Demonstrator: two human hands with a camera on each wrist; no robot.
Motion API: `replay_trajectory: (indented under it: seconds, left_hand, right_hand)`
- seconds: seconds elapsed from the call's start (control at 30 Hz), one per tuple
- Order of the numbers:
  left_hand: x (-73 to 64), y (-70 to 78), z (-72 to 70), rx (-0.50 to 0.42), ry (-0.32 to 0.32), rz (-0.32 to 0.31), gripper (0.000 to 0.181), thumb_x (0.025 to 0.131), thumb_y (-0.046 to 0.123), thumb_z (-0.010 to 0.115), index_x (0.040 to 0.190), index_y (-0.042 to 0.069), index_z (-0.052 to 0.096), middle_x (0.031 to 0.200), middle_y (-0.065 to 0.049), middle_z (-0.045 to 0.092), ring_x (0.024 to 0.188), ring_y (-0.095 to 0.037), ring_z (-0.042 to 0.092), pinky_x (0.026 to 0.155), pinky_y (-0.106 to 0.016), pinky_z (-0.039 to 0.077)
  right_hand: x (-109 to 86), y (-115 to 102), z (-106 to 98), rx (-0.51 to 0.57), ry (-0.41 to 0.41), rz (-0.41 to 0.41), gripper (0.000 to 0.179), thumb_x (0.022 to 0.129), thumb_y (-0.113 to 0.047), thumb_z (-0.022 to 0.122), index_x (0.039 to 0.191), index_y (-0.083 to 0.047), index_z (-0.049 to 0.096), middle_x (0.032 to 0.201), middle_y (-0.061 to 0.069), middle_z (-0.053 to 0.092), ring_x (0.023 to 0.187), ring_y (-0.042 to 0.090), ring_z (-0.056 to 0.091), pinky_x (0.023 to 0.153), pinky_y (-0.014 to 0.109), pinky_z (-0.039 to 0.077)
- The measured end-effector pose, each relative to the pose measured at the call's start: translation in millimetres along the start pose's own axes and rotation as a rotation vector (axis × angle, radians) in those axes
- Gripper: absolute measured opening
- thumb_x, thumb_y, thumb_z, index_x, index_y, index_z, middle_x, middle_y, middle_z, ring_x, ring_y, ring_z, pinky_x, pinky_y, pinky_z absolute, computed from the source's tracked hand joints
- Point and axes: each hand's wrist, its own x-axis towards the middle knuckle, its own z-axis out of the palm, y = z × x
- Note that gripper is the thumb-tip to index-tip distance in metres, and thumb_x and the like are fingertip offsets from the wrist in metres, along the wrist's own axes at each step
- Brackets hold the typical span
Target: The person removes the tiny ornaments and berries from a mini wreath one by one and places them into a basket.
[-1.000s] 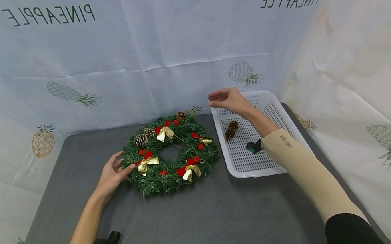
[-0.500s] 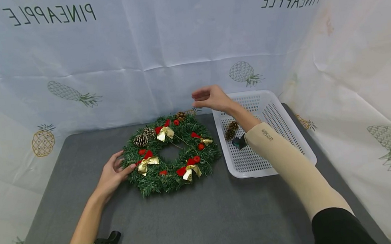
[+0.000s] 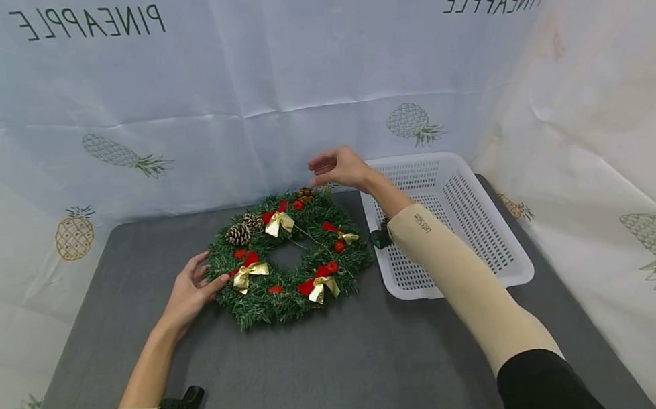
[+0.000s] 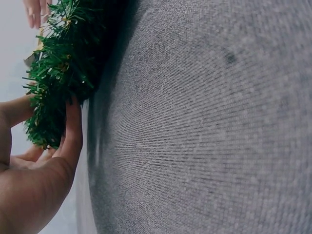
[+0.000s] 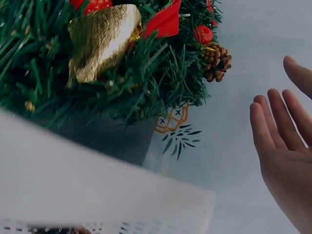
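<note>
A green wreath (image 3: 273,313) with gold-and-red bows, red berries and pine cones lies on the table. My left hand (image 3: 186,291) grips its left rim, the thumb over the top; in the left wrist view fingers (image 4: 73,124) reach under the green sprigs (image 4: 61,73). My right hand (image 3: 343,167) hovers past the wreath's far right side, near a brown pine cone (image 3: 305,194). In the right wrist view its fingers (image 5: 280,117) are extended and hold nothing, apart from the pine cone (image 5: 216,62) at the wreath's edge.
A white perforated basket (image 3: 479,228) stands right of the wreath, beneath my right forearm. Small pine cones in it are mostly hidden by the sleeve (image 3: 449,258). A pineapple-print curtain (image 3: 278,142) hangs behind the grey table (image 3: 324,380).
My right hand has moved left from over the basket to the wreath's far right side. The left hand and wreath have stayed in place.
</note>
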Motion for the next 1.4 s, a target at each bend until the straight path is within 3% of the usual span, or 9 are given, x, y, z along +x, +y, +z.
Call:
replay_trajectory:
  seconds: [0.7,1.03,1.4]
  left_hand:
    - [-0.3,0.5,1.3,-0.003,-0.006,0.006,0.096,0.108,0.032,0.071,0.176,0.010,0.007,0.177,-0.037,0.017,0.158,-0.061,0.032,0.107,-0.058,0.057]
    - [0.3,0.2,1.7,-0.007,-0.007,0.009,0.095,0.108,0.032,0.071,0.176,0.011,0.008,0.177,-0.037,0.018,0.158,-0.061,0.033,0.107,-0.060,0.057]
    - [0.0,0.1,-0.1,-0.003,0.001,0.013,0.094,0.108,0.032,0.071,0.176,0.009,0.009,0.176,-0.038,0.018,0.157,-0.061,0.035,0.103,-0.053,0.060]
  right_hand:
    - [13.9,11.6,14.1,-0.046,-0.020,0.089,0.054,0.101,-0.013,0.078,0.150,0.002,0.062,0.155,0.020,0.064,0.145,0.036,0.060,0.122,0.049,0.048]
    - [20.1,17.5,21.6,-0.091,-0.042,0.102,0.053,0.102,-0.010,0.077,0.150,0.005,0.061,0.154,0.023,0.063,0.147,0.037,0.059,0.123,0.046,0.048]
    - [26.9,21.8,29.1,-0.132,-0.081,0.134,0.053,0.102,-0.012,0.078,0.150,0.003,0.061,0.155,0.021,0.063,0.148,0.035,0.057,0.124,0.044,0.048]
